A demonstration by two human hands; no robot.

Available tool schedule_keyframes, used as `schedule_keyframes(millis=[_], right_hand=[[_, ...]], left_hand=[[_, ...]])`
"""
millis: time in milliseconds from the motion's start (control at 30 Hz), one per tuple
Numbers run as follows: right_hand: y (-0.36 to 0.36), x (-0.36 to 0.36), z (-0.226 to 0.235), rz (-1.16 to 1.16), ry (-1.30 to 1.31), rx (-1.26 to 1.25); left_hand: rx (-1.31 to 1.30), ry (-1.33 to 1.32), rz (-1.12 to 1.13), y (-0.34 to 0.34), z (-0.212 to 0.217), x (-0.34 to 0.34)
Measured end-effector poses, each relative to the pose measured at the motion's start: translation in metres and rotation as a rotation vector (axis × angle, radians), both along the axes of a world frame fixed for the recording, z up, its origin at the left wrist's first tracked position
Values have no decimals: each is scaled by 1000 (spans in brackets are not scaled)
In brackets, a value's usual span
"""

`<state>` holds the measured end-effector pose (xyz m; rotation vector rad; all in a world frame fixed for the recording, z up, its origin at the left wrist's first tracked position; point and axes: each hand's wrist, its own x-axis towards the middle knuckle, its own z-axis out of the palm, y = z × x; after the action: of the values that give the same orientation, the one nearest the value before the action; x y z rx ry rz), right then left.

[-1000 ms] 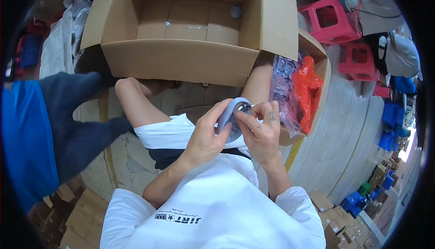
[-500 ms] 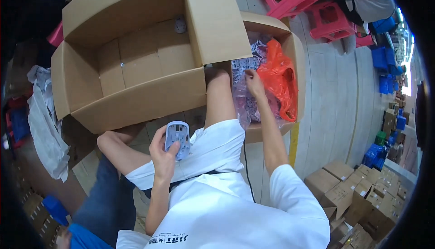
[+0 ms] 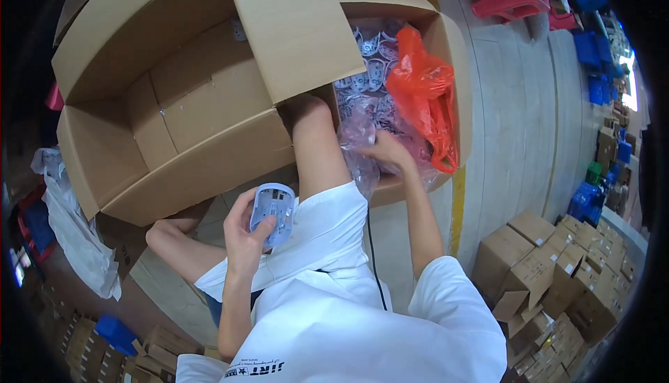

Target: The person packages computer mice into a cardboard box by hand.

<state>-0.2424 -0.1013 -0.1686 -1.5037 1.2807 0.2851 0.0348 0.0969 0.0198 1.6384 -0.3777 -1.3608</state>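
A pale blue rounded shell (image 3: 279,207), hollow side showing, sat in the left hand (image 3: 244,237); crumpled clear plastic (image 3: 357,131) lay by the right hand (image 3: 391,150).

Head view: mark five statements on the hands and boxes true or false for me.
1. The left hand holds a pale blue shell. True.
2. The right hand is over the smaller box. True.
3. The larger box is closed. False: its top is open.
4. A red bag lies in the smaller box. True.
5. The left hand is inside the larger box. False: it is outside both boxes.
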Motion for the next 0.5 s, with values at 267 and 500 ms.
schedule_keyframes(millis=[267, 500], right_hand=[[-49, 31, -34, -589, -548, -170], [-46, -13, -10, -751, -461, -8]], left_hand=[[-116, 82, -320, -46, -11, -25], [-139, 61, -529, -74, -42, -51]])
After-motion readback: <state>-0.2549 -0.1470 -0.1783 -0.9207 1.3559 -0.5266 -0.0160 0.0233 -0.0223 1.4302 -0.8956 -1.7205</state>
